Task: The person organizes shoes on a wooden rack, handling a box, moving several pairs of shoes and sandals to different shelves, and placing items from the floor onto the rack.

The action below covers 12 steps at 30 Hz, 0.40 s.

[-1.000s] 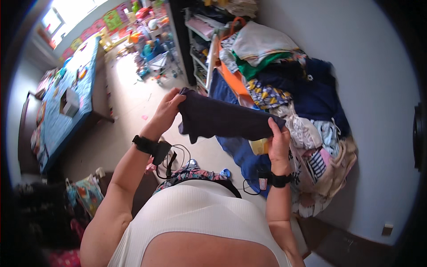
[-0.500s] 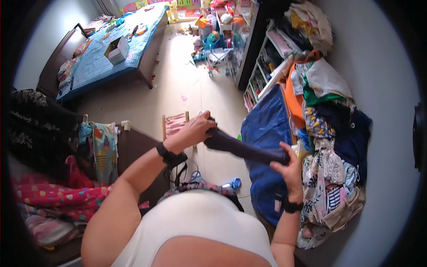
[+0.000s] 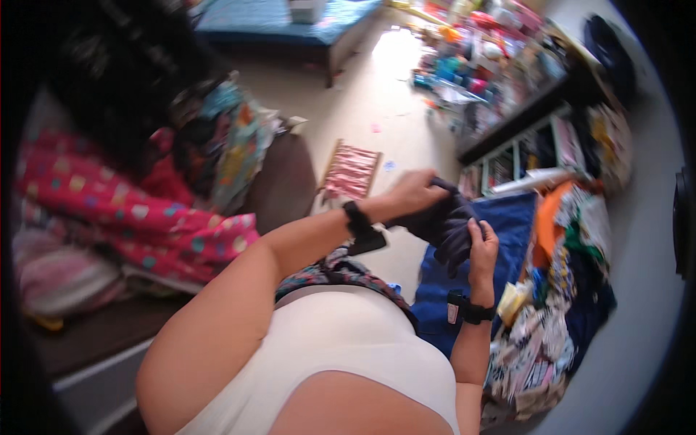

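Observation:
A dark grey-purple piece of clothing (image 3: 442,221) hangs bunched in folds between my two hands; its exact kind cannot be made out. My left hand (image 3: 415,194) is closed on its upper edge. Lower and to the right, my right hand (image 3: 483,250) pinches the cloth's right side between thumb and fingers. A strap with a dark box sits on each wrist. Beneath the cloth, to the right, lies a spread blue cloth (image 3: 511,228).
Mixed clothes (image 3: 558,290) are heaped along the right wall beside a shelf unit (image 3: 518,163). Pink dotted fabric (image 3: 138,192) and dark clothes cover the left side. A small striped stool (image 3: 353,170) stands on the floor, with a bed (image 3: 268,25) and scattered toys (image 3: 471,58) beyond.
The garment was stretched out long between my hands; now it is gathered and drooping, with my hands closer together. The view has swung, so the room appears tilted.

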Motion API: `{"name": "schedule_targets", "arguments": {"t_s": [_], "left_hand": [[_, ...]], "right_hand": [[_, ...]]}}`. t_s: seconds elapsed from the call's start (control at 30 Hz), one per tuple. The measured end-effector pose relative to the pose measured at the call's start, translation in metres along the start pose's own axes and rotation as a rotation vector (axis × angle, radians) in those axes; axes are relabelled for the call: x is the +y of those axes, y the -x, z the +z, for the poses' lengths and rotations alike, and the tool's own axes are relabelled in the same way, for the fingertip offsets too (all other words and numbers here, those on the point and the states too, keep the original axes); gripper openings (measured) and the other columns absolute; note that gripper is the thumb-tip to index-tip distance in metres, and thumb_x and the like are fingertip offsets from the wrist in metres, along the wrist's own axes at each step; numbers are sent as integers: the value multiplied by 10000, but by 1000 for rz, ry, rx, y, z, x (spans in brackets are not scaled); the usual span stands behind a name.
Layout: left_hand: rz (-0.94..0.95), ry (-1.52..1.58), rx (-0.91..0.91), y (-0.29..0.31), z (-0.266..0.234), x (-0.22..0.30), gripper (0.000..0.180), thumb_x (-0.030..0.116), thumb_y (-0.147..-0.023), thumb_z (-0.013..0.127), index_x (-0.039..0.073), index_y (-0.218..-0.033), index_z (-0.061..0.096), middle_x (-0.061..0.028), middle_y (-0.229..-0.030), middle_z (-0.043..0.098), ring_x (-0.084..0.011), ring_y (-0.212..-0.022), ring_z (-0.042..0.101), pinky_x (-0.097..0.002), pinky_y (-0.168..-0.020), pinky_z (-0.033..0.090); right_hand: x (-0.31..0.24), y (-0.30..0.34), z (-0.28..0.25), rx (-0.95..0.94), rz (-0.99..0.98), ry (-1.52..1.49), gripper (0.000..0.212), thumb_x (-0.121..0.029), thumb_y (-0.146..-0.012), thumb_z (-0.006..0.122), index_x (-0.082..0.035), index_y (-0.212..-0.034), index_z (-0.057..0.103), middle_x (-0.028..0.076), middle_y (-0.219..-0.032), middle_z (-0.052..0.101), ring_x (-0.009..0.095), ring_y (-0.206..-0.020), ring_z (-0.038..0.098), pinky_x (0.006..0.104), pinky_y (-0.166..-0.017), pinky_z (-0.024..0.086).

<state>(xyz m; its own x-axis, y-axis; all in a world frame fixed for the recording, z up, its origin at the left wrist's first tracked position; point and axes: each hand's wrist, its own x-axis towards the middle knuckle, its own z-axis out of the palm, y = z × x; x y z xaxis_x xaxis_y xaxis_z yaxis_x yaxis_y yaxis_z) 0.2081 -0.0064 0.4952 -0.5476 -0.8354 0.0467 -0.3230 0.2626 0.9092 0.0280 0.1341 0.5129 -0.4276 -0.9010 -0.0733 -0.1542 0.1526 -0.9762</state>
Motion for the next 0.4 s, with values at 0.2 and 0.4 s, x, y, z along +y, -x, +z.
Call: {"name": "schedule_targets", "arguments": {"t_s": [0.2, 0.4], "left_hand": [[126, 225, -7, 35, -36, -2, 578, 269, -789, 773, 56, -1222, 454, -153, -1002, 644, -258, -950, 640, -341, -827, 491], [127, 149, 51, 36, -61, -3, 394, 194, -870, 700, 61, -1191, 516, -130, -995, 656, -225, -906, 644, -325, -764, 499]], "right_hand": [[-48, -14, 82, -499, 269, -647, 642, -554, -991, 385, 21, -1234, 536, 66, -1073, 624, 146, -967, 611, 304, -870, 496], [-2, -38, 76, -299, 16, -149, 713, -263, -880, 701, -46, -1447, 327, 126, -1317, 481, 205, -1193, 490, 311, -1020, 407]]}}
